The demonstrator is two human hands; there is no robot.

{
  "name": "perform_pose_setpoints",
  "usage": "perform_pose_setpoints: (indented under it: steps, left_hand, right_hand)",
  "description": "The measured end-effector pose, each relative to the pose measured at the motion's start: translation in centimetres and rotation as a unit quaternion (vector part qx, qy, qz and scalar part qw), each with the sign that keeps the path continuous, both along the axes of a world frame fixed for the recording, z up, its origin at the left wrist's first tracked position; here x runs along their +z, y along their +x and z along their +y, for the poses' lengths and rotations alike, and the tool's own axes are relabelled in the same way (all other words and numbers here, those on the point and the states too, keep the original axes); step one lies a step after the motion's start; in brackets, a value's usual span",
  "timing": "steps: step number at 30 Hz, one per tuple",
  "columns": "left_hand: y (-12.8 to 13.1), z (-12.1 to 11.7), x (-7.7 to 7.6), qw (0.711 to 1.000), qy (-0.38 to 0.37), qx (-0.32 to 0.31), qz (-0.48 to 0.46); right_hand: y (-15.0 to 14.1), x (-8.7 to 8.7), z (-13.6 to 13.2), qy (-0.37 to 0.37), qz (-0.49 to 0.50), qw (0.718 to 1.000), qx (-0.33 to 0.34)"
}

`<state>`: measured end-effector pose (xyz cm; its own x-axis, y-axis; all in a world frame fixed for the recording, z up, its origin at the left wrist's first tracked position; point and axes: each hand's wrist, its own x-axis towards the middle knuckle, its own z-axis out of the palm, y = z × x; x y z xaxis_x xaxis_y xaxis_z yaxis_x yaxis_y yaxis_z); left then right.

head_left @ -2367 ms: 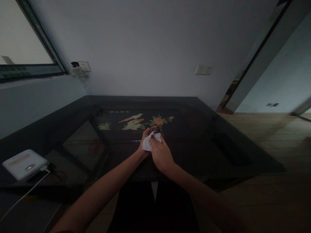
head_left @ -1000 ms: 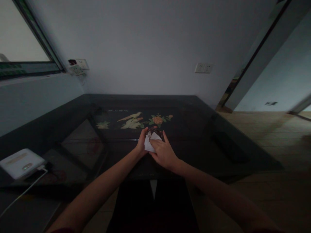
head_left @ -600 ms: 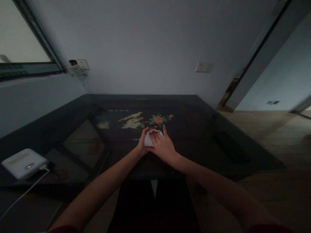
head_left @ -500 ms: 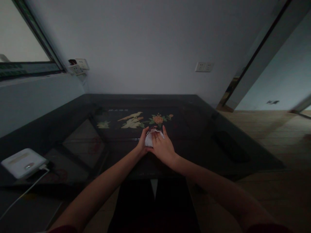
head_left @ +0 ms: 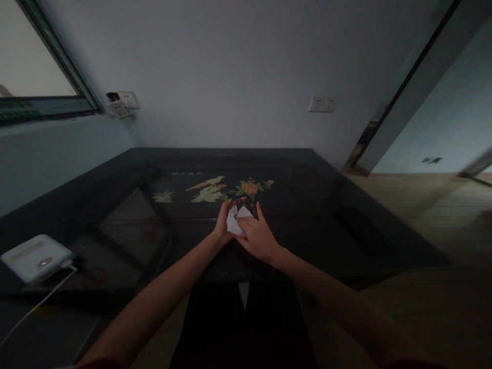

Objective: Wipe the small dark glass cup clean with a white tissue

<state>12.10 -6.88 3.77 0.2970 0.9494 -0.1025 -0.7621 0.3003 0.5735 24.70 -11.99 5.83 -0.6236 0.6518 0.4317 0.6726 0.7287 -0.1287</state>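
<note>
My left hand (head_left: 222,224) is closed round the left side of a small dark brown bowl-like thing (head_left: 242,203) with a rounded, shiny rim. My right hand (head_left: 258,237) presses a crumpled white tissue (head_left: 232,223) into it, fingers bent over the tissue and thumb side against my left hand. Most of the bowl-like thing is hidden by the tissue and both hands. All this is held just above the near part of a dark glossy table (head_left: 300,230).
A white box-shaped device (head_left: 36,256) with a white cable lies at the table's left. A dark oblong object (head_left: 363,230) rests on the right. Bird-and-flower decoration (head_left: 209,189) marks the tabletop. Wall sockets (head_left: 322,104) sit behind it.
My right fingers have curled and shifted slightly over the tissue, which has bunched to the left. More of the dark rim shows between my hands now.
</note>
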Motion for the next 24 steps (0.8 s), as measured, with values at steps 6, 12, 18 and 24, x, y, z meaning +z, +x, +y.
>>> perform_pose_setpoints:
  steps: [6, 12, 18, 24]
  left_hand:
    - [-0.7, 0.4, 0.1, 1.000, -0.013, -0.013, 0.018]
    - [-0.6, 0.9, -0.5, 1.000, -0.026, -0.004, -0.008]
    - [-0.1, 1.0, -0.7, 0.999, -0.048, 0.012, -0.002]
    - [0.3, 0.0, -0.3, 0.999, -0.028, -0.017, 0.024]
  right_hand:
    - [-0.2, -1.6, 1.3, 0.040, -0.018, 0.998, 0.047]
    - [-0.3, -0.9, 1.8, 0.102, -0.099, 0.990, 0.004]
    - [-0.8, -0.9, 1.3, 0.104, -0.142, 0.982, -0.067]
    - [-1.5, -1.5, -0.1, 0.114, -0.177, 0.970, -0.120]
